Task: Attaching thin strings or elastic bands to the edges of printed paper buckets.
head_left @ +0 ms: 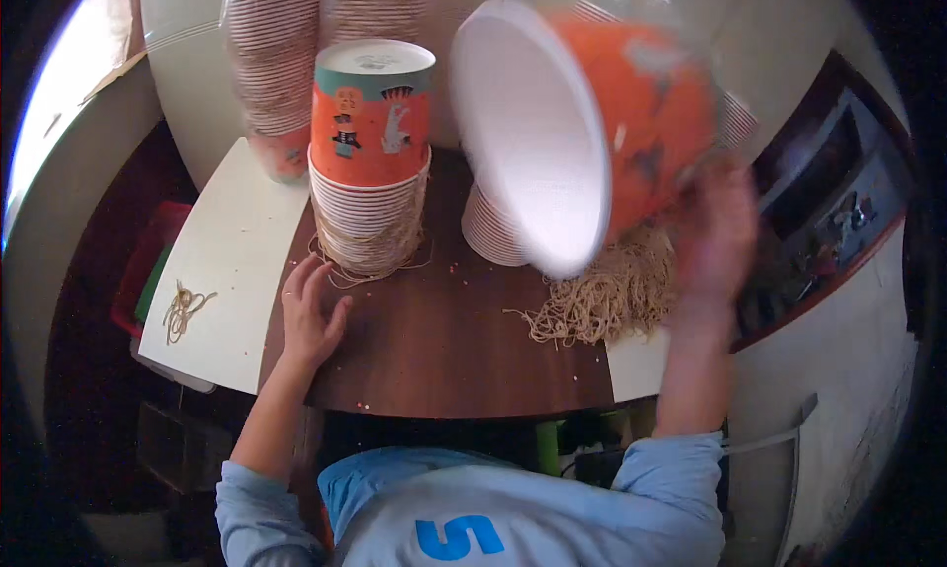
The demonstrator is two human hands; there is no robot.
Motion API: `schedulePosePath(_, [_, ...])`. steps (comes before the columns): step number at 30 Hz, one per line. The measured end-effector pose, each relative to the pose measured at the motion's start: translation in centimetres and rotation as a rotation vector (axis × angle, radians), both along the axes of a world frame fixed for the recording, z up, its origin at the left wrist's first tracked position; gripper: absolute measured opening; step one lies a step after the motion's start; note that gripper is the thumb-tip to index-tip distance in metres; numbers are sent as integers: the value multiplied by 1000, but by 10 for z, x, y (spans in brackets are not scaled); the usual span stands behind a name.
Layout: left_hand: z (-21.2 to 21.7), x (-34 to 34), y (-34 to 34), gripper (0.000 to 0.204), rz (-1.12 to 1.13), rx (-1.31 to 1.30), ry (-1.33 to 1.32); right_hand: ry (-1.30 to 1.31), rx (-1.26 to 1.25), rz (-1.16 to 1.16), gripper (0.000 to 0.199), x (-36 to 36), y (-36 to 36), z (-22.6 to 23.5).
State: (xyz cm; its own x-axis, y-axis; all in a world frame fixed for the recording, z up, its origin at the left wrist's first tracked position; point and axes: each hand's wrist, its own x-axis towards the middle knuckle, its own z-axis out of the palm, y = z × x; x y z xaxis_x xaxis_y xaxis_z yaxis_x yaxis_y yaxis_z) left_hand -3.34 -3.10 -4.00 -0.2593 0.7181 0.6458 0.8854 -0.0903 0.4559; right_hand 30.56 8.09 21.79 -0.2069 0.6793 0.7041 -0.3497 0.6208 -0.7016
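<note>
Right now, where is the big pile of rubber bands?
The pile of rubber bands lies on the right of the brown table, under the orange cup in the right hand.

Light blue long-sleeved shirt (552, 518) — sleeves pushed up the forearms, a darker blue curved mark on front.

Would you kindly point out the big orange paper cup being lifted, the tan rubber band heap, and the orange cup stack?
Big orange paper cup (552, 143), head view, white inner wall.
Tan rubber band heap (607, 301), head view, middle of the pile.
Orange cup stack (372, 123), head view, top cup's printed side.
</note>
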Motion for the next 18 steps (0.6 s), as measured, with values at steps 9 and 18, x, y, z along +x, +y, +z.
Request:
schedulePosePath(9, [104, 66, -38, 40, -453, -64, -939, -58, -1238, 556, 32, -24, -39, -227])
schedulePosePath(18, [77, 62, -41, 35, -273, -106, -834, -516, -1295, 427, 22, -18, -35, -234])
